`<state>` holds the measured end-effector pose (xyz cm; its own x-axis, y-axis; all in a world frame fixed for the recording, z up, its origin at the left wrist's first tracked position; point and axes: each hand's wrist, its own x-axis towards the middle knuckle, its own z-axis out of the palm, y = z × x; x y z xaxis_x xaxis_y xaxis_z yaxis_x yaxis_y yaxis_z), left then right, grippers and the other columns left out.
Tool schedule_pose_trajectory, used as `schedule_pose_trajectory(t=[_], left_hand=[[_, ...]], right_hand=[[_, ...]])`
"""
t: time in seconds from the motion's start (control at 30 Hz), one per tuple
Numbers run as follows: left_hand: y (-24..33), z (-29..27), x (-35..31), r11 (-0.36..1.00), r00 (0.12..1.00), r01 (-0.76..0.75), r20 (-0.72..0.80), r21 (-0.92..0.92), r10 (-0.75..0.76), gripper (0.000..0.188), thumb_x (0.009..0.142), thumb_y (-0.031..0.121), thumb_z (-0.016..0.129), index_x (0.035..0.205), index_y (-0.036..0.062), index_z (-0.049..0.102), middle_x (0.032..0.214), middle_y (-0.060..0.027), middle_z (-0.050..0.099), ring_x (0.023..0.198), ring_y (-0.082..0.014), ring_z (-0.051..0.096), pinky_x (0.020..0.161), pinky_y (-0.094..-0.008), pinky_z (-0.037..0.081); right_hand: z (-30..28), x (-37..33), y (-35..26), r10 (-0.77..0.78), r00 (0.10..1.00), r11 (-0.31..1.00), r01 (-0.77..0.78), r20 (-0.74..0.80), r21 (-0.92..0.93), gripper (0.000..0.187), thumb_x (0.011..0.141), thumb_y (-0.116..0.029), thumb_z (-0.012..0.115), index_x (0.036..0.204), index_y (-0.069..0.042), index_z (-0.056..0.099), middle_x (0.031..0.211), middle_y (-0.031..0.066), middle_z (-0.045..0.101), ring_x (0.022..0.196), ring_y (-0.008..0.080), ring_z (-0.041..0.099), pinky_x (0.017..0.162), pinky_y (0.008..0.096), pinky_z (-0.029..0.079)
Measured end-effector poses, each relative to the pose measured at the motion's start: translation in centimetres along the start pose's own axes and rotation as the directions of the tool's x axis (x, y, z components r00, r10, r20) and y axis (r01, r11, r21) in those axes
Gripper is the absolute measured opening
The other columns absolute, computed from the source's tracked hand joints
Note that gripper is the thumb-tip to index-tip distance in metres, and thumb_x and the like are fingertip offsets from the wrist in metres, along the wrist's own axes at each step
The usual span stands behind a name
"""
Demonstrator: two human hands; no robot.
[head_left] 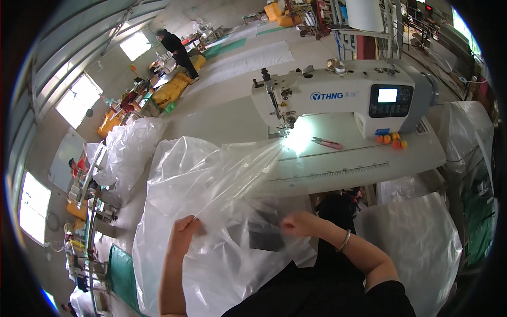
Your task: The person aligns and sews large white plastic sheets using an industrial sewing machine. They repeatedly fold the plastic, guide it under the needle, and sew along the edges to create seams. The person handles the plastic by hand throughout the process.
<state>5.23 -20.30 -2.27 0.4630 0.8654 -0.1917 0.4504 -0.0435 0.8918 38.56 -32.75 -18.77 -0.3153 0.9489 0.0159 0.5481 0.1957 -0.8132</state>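
A large clear plastic sheet (179,174) hangs from the white sewing machine (327,90) and spreads down over my lap. Its gathered end runs up in taut folds to the lit needle area. My left hand (186,228) is closed on the sheet, pinching a fold near its middle. Across from it, my right hand (299,224), a bangle on its wrist, is closed in front of the sheet and slightly blurred; what its fingers hold is hidden. Red-handled thread snips (327,143) lie on the machine bed, right of the needle.
Several small orange and yellow fruits (392,140) sit at the bed's right end. More plastic sheeting (409,248) is heaped at my right, and a plastic bundle (132,145) stands at left. A person in dark clothes (179,53) stands far off by cluttered benches.
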Motion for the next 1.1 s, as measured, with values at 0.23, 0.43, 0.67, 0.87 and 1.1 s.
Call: schedule_pose_trajectory(t=[0.23,0.43,0.67,0.87,1.1], left_hand=[[5.6,3.9,-3.4,0.957,0.998,0.025,0.054,-0.289,-0.010,0.021,0.098,0.014,0.053,0.090,-0.0029,0.064,0.083,0.0028,0.061,0.077,-0.0053,0.054,0.069,-0.0213,0.044],[3.3,3.9,-3.6,0.921,0.990,-0.124,-0.021,0.370,0.141,0.024,0.096,0.015,0.057,0.078,-0.0010,0.060,0.060,0.0010,0.051,0.060,-0.0048,0.041,0.053,-0.0253,0.036],[-1.5,4.8,-2.6,0.748,0.953,-0.226,-0.018,0.625,0.303,0.025,0.090,0.016,0.063,0.072,0.0004,0.056,0.059,-0.0087,0.054,0.053,-0.0208,0.051,0.051,-0.0335,0.040],[-6.3,6.3,-2.8,0.337,0.938,-0.320,0.247,0.885,0.243,0.022,0.090,0.026,0.061,0.080,0.0069,0.060,0.077,-0.0099,0.065,0.073,-0.0294,0.064,0.060,-0.0441,0.048],[-5.4,6.8,-2.8,0.170,0.932,-0.352,0.362,0.920,-0.027,0.019,0.090,0.027,0.058,0.087,0.0078,0.060,0.078,-0.0091,0.066,0.072,-0.0309,0.065,0.064,-0.0455,0.050]], right_hand=[[0.1,5.8,-6.4,0.272,0.941,0.038,0.199,-0.202,0.979,0.026,0.097,-0.023,0.057,0.112,-0.002,0.058,0.088,0.0018,0.061,0.076,0.0149,0.058,0.078,0.0289,0.048],[1.1,3.6,-8.3,0.170,0.956,-0.049,0.249,-0.238,0.967,0.018,0.099,-0.022,0.054,0.092,-0.006,0.056,0.075,0.0007,0.055,0.070,0.0121,0.053,0.073,0.0292,0.047],[0.7,-2.9,-7.1,0.434,0.872,0.185,0.160,-0.226,0.970,0.024,0.101,-0.021,0.050,0.083,-0.006,0.054,0.069,0.0005,0.050,0.064,0.0108,0.049,0.065,0.0297,0.045],[2.4,-4.9,-1.7,0.568,0.749,0.703,-0.225,-0.342,0.674,0.026,0.095,-0.025,0.056,0.091,0.000,0.059,0.062,0.0048,0.053,0.064,0.0154,0.056,0.061,0.0327,0.046],[1.7,-3.6,1.1,0.372,0.452,0.918,-0.311,-0.811,0.247,0.038,0.081,-0.028,0.073,0.105,0.001,0.064,0.088,0.0130,0.066,0.084,0.0202,0.065,0.077,0.0353,0.051]])
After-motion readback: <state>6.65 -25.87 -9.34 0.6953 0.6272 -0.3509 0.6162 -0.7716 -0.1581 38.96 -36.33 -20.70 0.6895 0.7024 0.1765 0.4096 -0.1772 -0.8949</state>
